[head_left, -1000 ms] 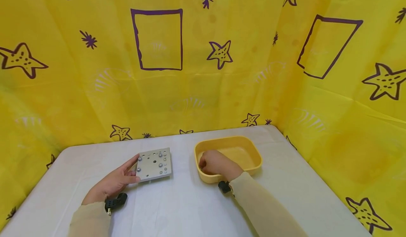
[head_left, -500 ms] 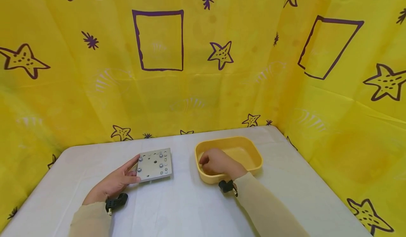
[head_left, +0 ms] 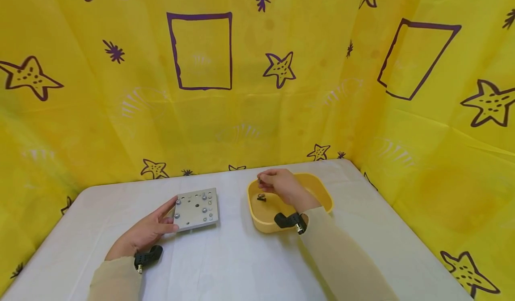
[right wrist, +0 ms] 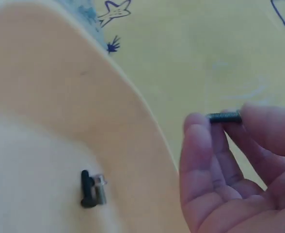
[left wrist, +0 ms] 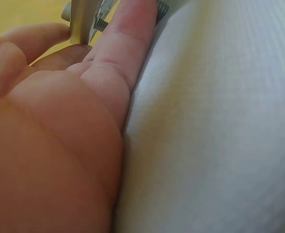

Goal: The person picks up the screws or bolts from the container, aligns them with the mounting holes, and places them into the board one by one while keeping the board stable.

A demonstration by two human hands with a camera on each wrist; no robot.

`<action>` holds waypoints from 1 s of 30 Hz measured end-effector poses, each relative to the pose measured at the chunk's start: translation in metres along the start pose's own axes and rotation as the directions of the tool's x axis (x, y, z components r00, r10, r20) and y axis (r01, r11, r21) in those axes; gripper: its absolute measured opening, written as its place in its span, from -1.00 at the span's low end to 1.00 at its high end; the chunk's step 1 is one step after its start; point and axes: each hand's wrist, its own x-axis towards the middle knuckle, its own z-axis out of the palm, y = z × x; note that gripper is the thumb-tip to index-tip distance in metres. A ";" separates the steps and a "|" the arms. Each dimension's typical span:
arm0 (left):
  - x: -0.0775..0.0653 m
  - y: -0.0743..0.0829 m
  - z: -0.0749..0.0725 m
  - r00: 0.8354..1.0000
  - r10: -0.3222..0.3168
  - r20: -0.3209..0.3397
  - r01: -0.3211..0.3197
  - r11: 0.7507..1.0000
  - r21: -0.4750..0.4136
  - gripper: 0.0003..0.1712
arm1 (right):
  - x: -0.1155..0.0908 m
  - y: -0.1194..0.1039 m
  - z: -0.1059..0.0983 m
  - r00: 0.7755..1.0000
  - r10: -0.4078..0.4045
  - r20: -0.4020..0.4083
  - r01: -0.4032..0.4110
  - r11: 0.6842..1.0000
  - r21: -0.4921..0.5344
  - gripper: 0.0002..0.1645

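Observation:
My left hand (head_left: pixel 145 231) grips a square metal plate (head_left: pixel 191 214) by its left edge, thumb at the near corner. Bolt heads and several holes dot the plate's top face. In the left wrist view, threaded bolt ends (left wrist: pixel 101 24) stick out from the plate beside my fingers. My right hand (head_left: pixel 286 188) is raised over the left part of a yellow plastic bin (head_left: pixel 261 226). Between thumb and fingertip it pinches a small dark screw (right wrist: pixel 225 117), clearest in the right wrist view. On the bin floor lie a black screw (right wrist: pixel 87 189) and a silver cylindrical piece (right wrist: pixel 101 189), side by side.
A white cloth (head_left: pixel 225 256) covers the table. Yellow curtains (head_left: pixel 241 113) with star drawings stand behind it and along both sides. Both wrists wear a black camera mount, such as the right one (head_left: pixel 284 221).
My right hand has risen from the bin floor, bringing up the screw and uncovering the small parts below. My left hand and the plate stay in place.

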 end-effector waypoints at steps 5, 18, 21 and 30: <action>0.000 0.000 0.000 1.000 0.007 -0.002 -0.007 1.000 -0.008 0.24 | 0.020 -0.008 0.013 0.997 0.070 -0.033 -0.064 0.985 0.158 -0.71; -0.002 -0.001 -0.002 1.000 0.010 0.000 -0.010 1.000 -0.021 0.23 | 0.048 -0.002 0.118 0.999 0.042 -0.013 -0.041 0.999 0.027 -0.79; -0.001 -0.002 -0.001 1.000 0.005 -0.007 -0.005 1.000 -0.017 0.24 | 0.050 0.003 0.132 0.999 0.029 -0.039 -0.031 0.999 -0.042 -0.81; -0.002 -0.001 -0.002 0.999 -0.013 -0.029 0.013 1.000 0.001 0.23 | 0.053 0.007 0.146 0.994 0.037 -0.102 -0.061 0.966 -0.251 -0.87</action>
